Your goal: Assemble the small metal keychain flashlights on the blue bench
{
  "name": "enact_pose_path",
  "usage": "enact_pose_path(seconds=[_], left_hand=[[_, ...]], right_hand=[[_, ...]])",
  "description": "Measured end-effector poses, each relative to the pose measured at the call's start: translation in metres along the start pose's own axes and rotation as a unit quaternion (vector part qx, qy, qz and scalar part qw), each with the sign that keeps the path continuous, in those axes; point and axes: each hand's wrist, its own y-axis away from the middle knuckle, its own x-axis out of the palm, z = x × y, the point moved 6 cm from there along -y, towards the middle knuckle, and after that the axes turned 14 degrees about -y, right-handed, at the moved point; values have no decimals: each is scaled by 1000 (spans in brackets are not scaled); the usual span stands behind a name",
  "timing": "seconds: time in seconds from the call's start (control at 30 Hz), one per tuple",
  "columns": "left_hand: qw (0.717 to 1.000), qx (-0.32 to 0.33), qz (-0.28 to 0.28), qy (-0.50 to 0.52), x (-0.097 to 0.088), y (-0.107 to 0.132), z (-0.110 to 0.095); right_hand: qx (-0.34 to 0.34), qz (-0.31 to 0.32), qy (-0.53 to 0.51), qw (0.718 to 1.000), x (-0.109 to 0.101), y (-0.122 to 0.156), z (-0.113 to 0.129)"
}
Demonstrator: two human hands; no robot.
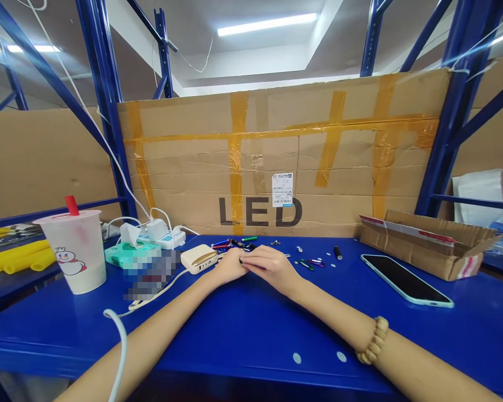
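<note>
A: What's between the left hand (pixel 230 267) and the right hand (pixel 270 269)?

B: Hard to say from here. They're pressed together at the fingertips, with the right fingers (pixel 255 258) lying over the left, and a small dark piece (pixel 241 260) just shows there. It could be pinched or just tucked under them; I can't tell.

A: They're low, too, with both forearms angled in over the blue tabletop (pixel 251 335).

B: That would keep them steady for something so small, I'd guess.

A: And the loose parts?

B: Little carabiners (pixel 308 264) and a dark cylinder (pixel 337 252) are scattered just beyond the right hand. A cluster of coloured tubes (pixel 228 244) lies past the fingers. They all seem placed for easy reach.

A: The bulkier things sit farther out.

B: Yes, probably to leave the middle free. The cup with a red straw (pixel 71 251) and the power strip (pixel 159 239) are far left, while the phone (pixel 406 280) and the cardboard box (pixel 427 245) are right. Only the cream power bank (pixel 199 258) sits close, just beside the left hand, perhaps because its white cable (pixel 159 285) limits how far it can go.
</note>
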Motion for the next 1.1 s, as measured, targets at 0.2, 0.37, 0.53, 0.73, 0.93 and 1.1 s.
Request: enact_pose_path(seconds=[0.2, 0.37, 0.53, 0.73, 0.93, 1.1], left_hand=[[978, -34, -40, 201, -13, 3, -8], [896, -37, -33, 441, -19, -1, -9], [924, -30, -31, 381, -18, -3, -8], [938, 9, -15, 345, -16, 0, -16], [930, 9, 4, 368, -13, 0, -17], [945, 14, 7, 326, -11, 0, -14]], right_hand=[[157, -134, -46, 977, -16, 4, -19], [285, -227, -99, 926, -23, 18, -41], [336, -241, -123, 902, -22, 24, -48], [338, -228, -132, 903, -20, 22, -45], [345, -223, -136, 902, -18, 21, -44], [344, -220, -136, 903, -18, 21, -44]])
